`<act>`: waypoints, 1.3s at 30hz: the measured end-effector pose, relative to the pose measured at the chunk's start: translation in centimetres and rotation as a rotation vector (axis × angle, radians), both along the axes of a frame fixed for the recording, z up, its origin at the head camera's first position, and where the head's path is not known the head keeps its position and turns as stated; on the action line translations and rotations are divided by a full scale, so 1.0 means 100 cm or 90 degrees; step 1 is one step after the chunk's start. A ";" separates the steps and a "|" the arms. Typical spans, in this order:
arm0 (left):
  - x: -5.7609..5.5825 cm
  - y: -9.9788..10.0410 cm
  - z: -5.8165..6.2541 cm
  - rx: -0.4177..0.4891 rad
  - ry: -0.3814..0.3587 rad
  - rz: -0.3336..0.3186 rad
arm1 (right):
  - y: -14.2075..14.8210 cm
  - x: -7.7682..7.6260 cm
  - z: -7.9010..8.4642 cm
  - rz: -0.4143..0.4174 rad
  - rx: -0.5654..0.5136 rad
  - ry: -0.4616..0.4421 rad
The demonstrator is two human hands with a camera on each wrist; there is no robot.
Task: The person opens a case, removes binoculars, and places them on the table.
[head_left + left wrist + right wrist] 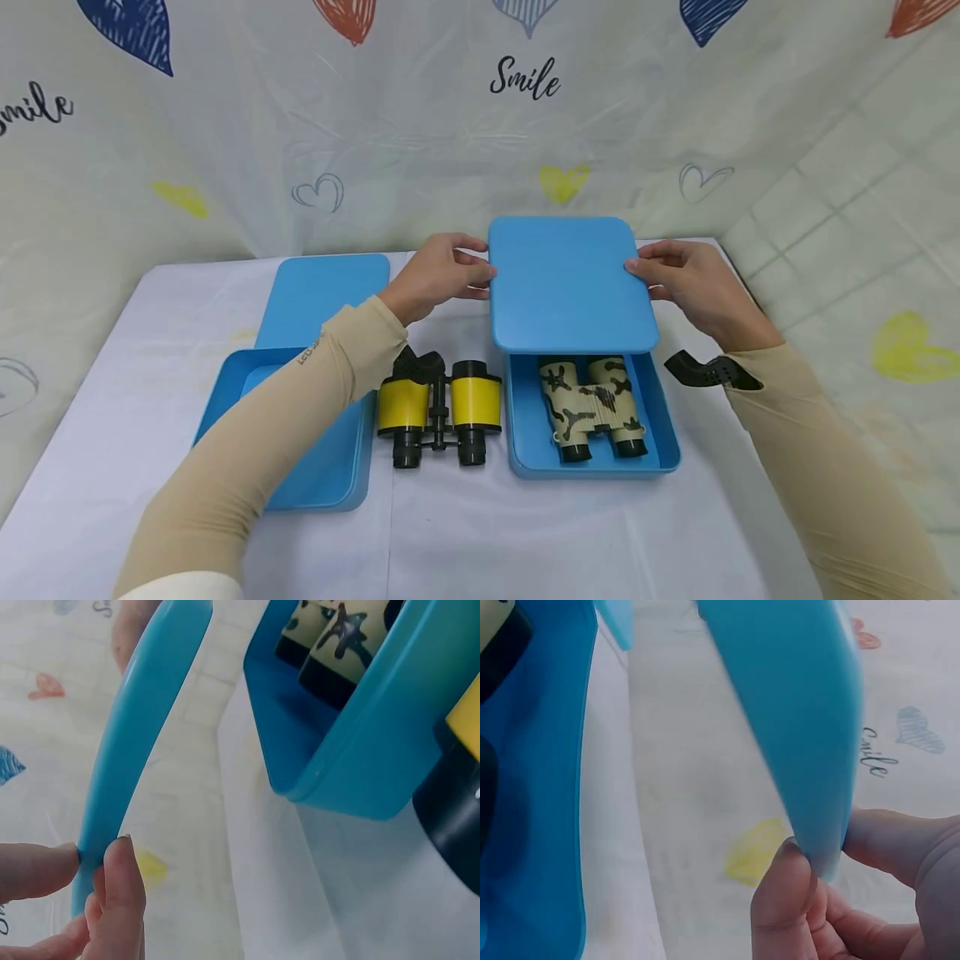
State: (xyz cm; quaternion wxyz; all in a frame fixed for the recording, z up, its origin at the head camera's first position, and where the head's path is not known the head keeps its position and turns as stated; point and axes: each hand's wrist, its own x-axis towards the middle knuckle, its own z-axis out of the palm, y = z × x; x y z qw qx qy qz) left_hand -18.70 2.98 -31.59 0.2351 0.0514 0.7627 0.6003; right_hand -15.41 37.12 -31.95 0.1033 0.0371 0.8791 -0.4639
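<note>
Both hands hold a flat blue lid (572,283) by its two side edges, raised over the back part of the right-hand blue box (592,473). The left hand (442,275) pinches the lid's left edge between thumb and fingers, as the left wrist view also shows. On the opposite edge the right hand (693,287) pinches it the same way. Inside the box lie camouflage binoculars (596,408), their far ends partly covered by the lid in the head view. Yellow and black binoculars (476,404) rest on the table between the two boxes.
Another blue box (330,496), uncovered, sits at the left, partly hidden by the left forearm. Its blue lid (326,287) lies behind it. A white cloth (525,542) covers the table, and a printed curtain (420,108) hangs along the back.
</note>
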 end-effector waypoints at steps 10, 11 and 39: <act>-0.021 -0.001 -0.004 0.035 0.017 0.019 | -0.005 -0.021 -0.002 -0.027 -0.017 0.035; -0.023 -0.001 -0.005 0.035 0.016 0.022 | -0.006 -0.024 -0.002 -0.027 -0.018 0.036; -0.065 0.005 -0.036 -0.019 -0.017 0.057 | -0.010 -0.072 -0.034 -0.009 -0.009 -0.008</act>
